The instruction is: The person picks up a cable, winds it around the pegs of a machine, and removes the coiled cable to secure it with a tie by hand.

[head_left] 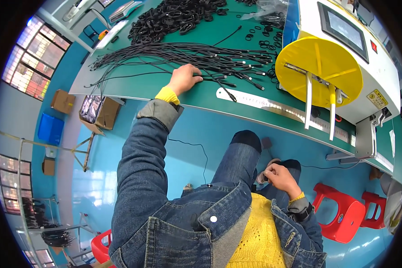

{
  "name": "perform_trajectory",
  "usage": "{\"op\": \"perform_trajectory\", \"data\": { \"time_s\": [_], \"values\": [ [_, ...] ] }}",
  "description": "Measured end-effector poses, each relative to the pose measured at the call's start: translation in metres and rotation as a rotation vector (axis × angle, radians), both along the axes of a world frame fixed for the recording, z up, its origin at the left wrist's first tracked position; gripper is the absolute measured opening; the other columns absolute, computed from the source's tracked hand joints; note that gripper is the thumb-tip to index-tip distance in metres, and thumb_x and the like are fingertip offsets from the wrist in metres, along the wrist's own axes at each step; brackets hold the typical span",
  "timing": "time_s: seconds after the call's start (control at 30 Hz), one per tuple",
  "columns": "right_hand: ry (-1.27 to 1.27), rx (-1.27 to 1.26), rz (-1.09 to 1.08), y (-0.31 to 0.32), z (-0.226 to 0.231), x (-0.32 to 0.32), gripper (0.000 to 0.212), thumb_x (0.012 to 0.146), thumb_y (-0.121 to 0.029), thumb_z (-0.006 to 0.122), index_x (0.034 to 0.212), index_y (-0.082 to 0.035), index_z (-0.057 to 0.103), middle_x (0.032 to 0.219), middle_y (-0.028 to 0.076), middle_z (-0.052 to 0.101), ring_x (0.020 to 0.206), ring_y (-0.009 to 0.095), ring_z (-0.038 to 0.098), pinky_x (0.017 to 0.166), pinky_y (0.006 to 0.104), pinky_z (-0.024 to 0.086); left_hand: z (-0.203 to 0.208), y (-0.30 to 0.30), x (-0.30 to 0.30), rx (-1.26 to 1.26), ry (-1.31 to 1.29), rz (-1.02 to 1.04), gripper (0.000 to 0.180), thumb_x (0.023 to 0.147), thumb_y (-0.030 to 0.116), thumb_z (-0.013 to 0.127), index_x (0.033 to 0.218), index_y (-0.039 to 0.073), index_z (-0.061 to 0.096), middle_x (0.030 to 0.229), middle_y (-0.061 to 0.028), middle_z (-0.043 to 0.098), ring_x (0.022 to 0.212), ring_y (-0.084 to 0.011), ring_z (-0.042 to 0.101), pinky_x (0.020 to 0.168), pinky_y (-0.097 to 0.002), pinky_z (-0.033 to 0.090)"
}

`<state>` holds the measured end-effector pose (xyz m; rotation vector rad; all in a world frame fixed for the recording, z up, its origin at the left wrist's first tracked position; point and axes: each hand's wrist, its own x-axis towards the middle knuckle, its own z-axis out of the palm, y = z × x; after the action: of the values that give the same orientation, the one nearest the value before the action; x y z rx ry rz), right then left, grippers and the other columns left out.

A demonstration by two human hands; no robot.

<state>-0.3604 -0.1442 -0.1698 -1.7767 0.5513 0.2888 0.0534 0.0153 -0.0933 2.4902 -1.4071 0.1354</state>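
Observation:
My left hand (183, 79) is at the near edge of a spread of long black cables (165, 53) on the green table. Its fingers are bent and closed on one or more of these cables, whose plug ends point right. My right hand (282, 179) is low over my lap, beside my knee. The fingers there are curled together; a small dark spot shows at their tips, too small to name. To the right stands a white machine (375, 76) with a yellow disc (319, 53), two metal prongs sticking out of it.
A steel ruler (263, 102) lies along the table's front edge. Coiled black cables (169, 20) are heaped at the back, with small black rings (265, 44) near the machine. Red stools (344, 214) stand right; an open carton (105, 114) is at the left.

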Motion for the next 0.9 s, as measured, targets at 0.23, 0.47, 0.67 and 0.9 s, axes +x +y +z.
{"op": "perform_trajectory", "data": {
  "time_s": [0.23, 0.47, 0.67, 0.9],
  "values": [
    [-0.008, 0.026, 0.001, 0.004, 0.002, -0.001, 0.017, 0.082, -0.015, 0.056, 0.08, 0.003, 0.055, 0.061, 0.005, 0.057, 0.055, 0.01, 0.054, 0.051, 0.0249, 0.043, -0.012, 0.006, -0.014, 0.108, -0.365, -0.067, 0.021, 0.078, 0.015, 0.058, 0.097, 0.007, 0.062, 0.089, -0.0096, 0.063, 0.083, -0.0259, 0.06, 0.081, -0.0386, 0.043],
    [-0.064, 0.033, -0.088, 0.001, 0.006, -0.025, 0.016, 0.083, -0.013, 0.056, 0.083, 0.003, 0.055, 0.063, 0.005, 0.057, 0.055, 0.01, 0.054, 0.052, 0.0251, 0.043, 0.018, -0.008, -0.039, -0.441, -0.633, -0.146, 0.012, 0.075, 0.009, 0.055, 0.087, 0.007, 0.057, 0.073, -0.005, 0.057, 0.073, -0.0238, 0.058, 0.075, -0.0388, 0.043],
    [-0.65, -0.522, -0.531, -0.002, 0.057, -0.027, 0.029, 0.079, -0.006, 0.061, 0.107, -0.002, 0.057, 0.072, 0.008, 0.056, 0.058, 0.012, 0.05, 0.055, 0.0267, 0.044, 0.071, -0.017, -0.182, -0.686, -0.375, -0.572, 0.012, 0.069, 0.005, 0.064, 0.079, 0.007, 0.057, 0.064, -0.0038, 0.052, 0.056, -0.0216, 0.053, 0.047, -0.0303, 0.042],
    [-1.09, -1.266, -0.352, -0.014, 0.141, -0.017, 0.041, 0.067, 0.001, 0.07, 0.107, 0.001, 0.058, 0.083, 0.008, 0.055, 0.064, 0.022, 0.052, 0.056, 0.0286, 0.044, 0.089, -0.046, -0.228, -0.578, -0.259, -0.717, 0.011, 0.069, 0.008, 0.066, 0.078, 0.008, 0.059, 0.059, -0.0038, 0.05, 0.049, -0.0202, 0.051, 0.043, -0.0305, 0.04]
  ]
}}
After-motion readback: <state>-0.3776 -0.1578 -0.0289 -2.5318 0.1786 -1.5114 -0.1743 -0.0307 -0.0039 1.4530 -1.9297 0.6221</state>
